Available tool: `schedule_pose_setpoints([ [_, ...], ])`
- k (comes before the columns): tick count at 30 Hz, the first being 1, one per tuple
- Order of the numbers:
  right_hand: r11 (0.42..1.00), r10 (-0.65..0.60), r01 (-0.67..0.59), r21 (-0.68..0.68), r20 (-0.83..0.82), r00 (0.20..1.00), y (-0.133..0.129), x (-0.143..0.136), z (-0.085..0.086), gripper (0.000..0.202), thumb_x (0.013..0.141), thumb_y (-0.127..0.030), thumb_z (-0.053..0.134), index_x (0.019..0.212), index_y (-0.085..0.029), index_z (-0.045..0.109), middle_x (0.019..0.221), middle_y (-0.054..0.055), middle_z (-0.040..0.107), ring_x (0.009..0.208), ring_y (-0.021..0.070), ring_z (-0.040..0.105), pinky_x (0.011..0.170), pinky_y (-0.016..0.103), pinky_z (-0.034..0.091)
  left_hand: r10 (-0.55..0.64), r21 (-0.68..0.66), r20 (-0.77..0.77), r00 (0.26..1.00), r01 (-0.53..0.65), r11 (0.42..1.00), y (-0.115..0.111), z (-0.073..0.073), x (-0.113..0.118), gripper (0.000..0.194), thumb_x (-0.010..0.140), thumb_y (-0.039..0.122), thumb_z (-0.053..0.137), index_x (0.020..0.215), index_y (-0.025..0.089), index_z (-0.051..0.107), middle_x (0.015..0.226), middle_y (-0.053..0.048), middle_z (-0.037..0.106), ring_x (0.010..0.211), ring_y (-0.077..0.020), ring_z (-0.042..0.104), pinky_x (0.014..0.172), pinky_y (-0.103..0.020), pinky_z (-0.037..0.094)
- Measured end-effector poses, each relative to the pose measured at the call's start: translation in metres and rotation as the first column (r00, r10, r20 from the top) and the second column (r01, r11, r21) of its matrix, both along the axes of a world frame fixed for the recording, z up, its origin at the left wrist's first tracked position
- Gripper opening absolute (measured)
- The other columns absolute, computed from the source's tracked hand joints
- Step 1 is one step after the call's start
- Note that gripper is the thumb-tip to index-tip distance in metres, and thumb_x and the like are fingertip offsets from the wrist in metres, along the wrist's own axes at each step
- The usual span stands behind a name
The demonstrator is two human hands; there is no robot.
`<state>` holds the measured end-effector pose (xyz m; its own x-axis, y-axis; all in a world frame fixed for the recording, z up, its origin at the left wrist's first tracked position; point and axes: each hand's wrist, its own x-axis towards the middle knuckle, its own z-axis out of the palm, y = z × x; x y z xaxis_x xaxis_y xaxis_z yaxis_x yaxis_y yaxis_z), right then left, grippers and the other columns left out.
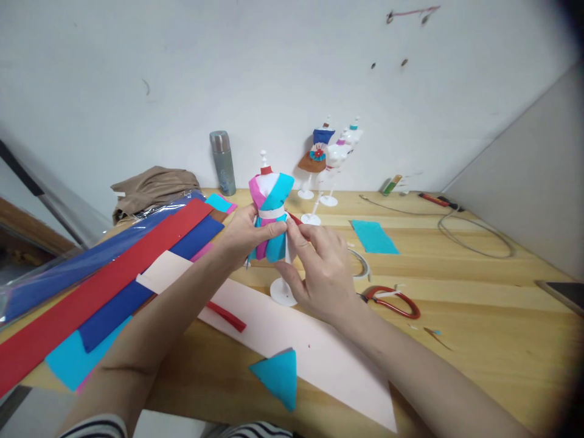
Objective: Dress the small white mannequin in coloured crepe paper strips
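Observation:
A small white dress form (269, 182) stands on a round-based stand, dressed in crossed pink and turquoise fabric with a red neck band. Around its waist runs a pale pink belt (272, 213). My left hand (244, 236) grips the form from the left, its thumb lying across the front below the belt. At the form's right side, my right hand (319, 261) has bent fingers, the index tip meeting the thumb side of my left hand. A red strip (294, 219) passes behind its fingers; what they pinch is partly hidden.
Red (109, 286), blue and turquoise sheets lie left, beside a pale pink sheet (337, 359) and turquoise triangle (279, 376). Orange-handled scissors (395, 302) and a turquoise piece (375, 236) are right. Behind stand more dress forms (337, 155) and a thermos (222, 164).

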<state>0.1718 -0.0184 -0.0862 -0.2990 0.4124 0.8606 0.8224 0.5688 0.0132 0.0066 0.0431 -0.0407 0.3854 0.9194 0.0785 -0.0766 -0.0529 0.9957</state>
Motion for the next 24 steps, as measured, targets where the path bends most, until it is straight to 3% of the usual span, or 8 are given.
schedule_pose_setpoints([
  [4,0.997,-0.070,0.068,0.032,0.064,0.995,0.0004,-0.0015,-0.0035,0.054,0.096,-0.033,0.059,0.141,-0.006,0.053,0.107,0.019,0.070,0.089,0.0315,0.058,0.076,0.046,0.043,0.025,0.000,-0.013,1.000,-0.025,1.000,-0.0027,0.0012,0.0006,0.046,0.058,0.037,0.094,0.090,0.015,0.069,0.085,-0.003,0.075,0.077,-0.0180,0.071,0.069,-0.026,0.057],
  [12,0.995,0.022,-0.024,-0.095,-0.016,1.000,-0.0003,0.0017,0.0001,0.070,0.099,-0.039,0.052,0.160,-0.012,0.031,0.104,0.015,0.067,0.091,0.0317,0.059,0.072,0.044,0.044,-0.008,-0.029,-0.108,0.994,0.004,1.000,-0.0043,0.0083,-0.0002,0.047,0.054,0.029,0.095,0.092,0.016,0.069,0.074,0.001,0.072,0.069,-0.0165,0.068,0.063,-0.025,0.055],
  [15,0.991,0.052,-0.060,-0.118,-0.073,0.996,-0.0007,0.0026,0.0010,0.069,0.101,-0.040,0.051,0.161,-0.013,0.030,0.106,0.015,0.067,0.093,0.0312,0.060,0.075,0.045,0.045,-0.041,-0.086,-0.033,0.999,0.038,0.996,-0.0037,0.0089,-0.0007,0.049,0.053,0.031,0.096,0.090,0.016,0.068,0.072,0.002,0.071,0.067,-0.0168,0.069,0.063,-0.026,0.057],
  [21,0.994,0.071,-0.074,-0.085,-0.031,0.997,-0.0003,0.0029,0.0002,0.056,0.103,-0.042,0.047,0.147,-0.006,0.049,0.100,0.016,0.067,0.089,0.0300,0.059,0.072,0.044,0.045,-0.013,-0.091,0.003,1.000,0.013,0.996,-0.0007,0.0050,-0.0022,0.054,0.054,0.043,0.098,0.089,0.014,0.068,0.077,-0.002,0.073,0.069,-0.0166,0.071,0.065,-0.026,0.058],
  [24,0.991,0.096,-0.103,-0.088,-0.077,0.992,0.0010,0.0052,0.0008,0.048,0.104,-0.036,0.046,0.143,-0.009,0.052,0.098,0.014,0.068,0.088,0.0281,0.060,0.073,0.044,0.047,-0.045,-0.100,0.039,0.998,0.049,0.994,-0.0002,0.0065,-0.0020,0.055,0.053,0.044,0.098,0.088,0.014,0.068,0.075,-0.001,0.073,0.069,-0.0163,0.071,0.065,-0.025,0.059],
])
